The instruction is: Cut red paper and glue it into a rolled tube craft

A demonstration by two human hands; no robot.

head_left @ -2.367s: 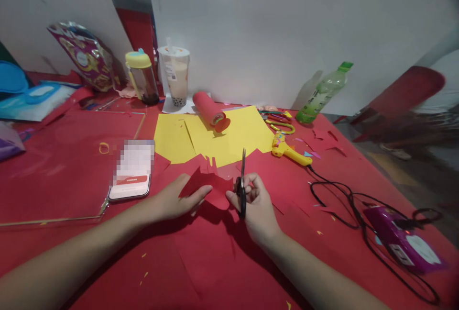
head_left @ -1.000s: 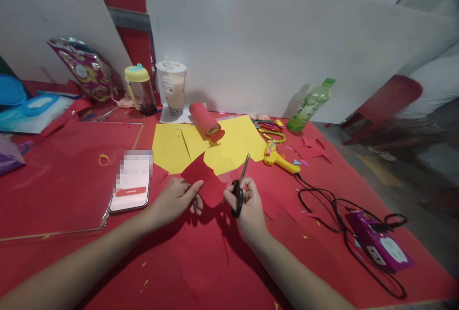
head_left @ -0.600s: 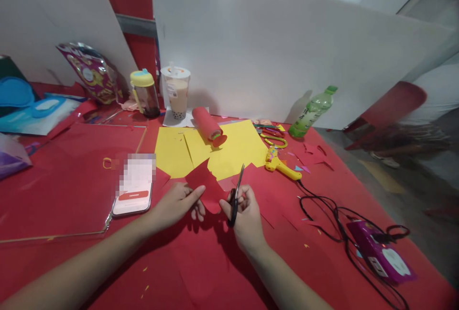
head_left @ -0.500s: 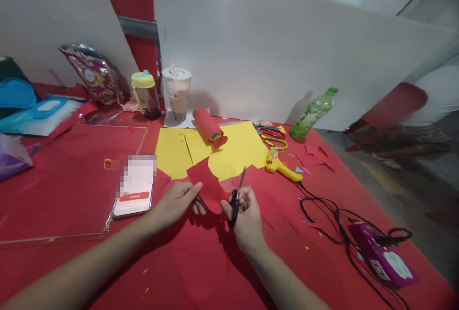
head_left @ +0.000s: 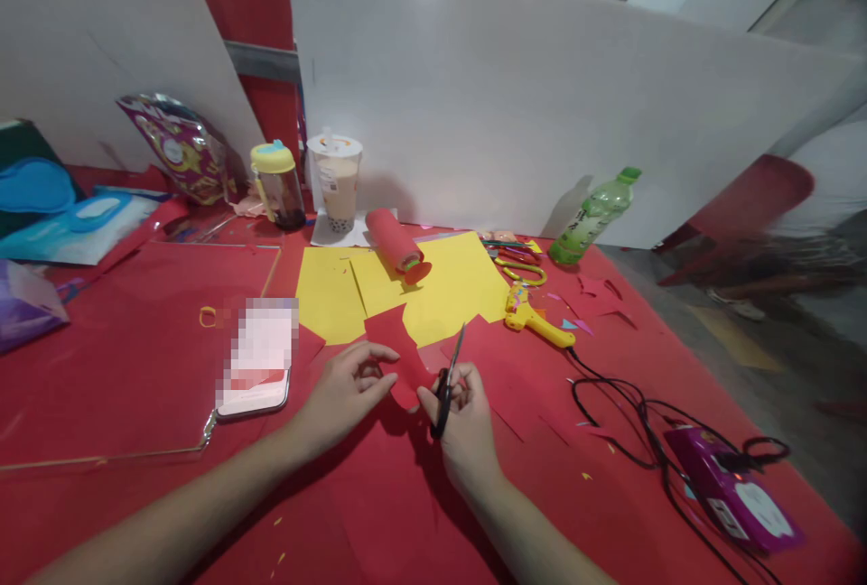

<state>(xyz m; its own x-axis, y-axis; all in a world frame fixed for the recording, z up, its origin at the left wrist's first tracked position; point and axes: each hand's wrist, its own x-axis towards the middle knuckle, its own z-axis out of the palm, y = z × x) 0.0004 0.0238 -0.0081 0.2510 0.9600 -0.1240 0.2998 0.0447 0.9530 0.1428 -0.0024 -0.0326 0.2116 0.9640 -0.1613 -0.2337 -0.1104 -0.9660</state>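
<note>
A small piece of red paper (head_left: pixel 401 346) with a curved cut edge stands tilted between my two hands. My left hand (head_left: pixel 350 386) is at the paper's left side, thumb and index finger apart, their tips against or just in front of it. My right hand (head_left: pixel 466 413) is closed around black-handled scissors (head_left: pixel 442 404), whose blades point up and away. The right thumb tip also meets the lower right edge of the paper. Beyond lie yellow paper sheets (head_left: pixel 453 287), with a red paper roll (head_left: pixel 393 240) resting on them.
At left lies a phone (head_left: pixel 261 359). A lidded bottle (head_left: pixel 277 188), a bubble tea cup (head_left: pixel 337 183) and a green bottle (head_left: pixel 592 219) stand at the back. On the right are a yellow glue gun (head_left: pixel 538 319), its black cable (head_left: pixel 637 404) and a purple box (head_left: pixel 735 490).
My left hand has loosened from the paper, its thumb and index finger now apart and slightly further right. The paper has turned a little. My right hand still holds the scissors.
</note>
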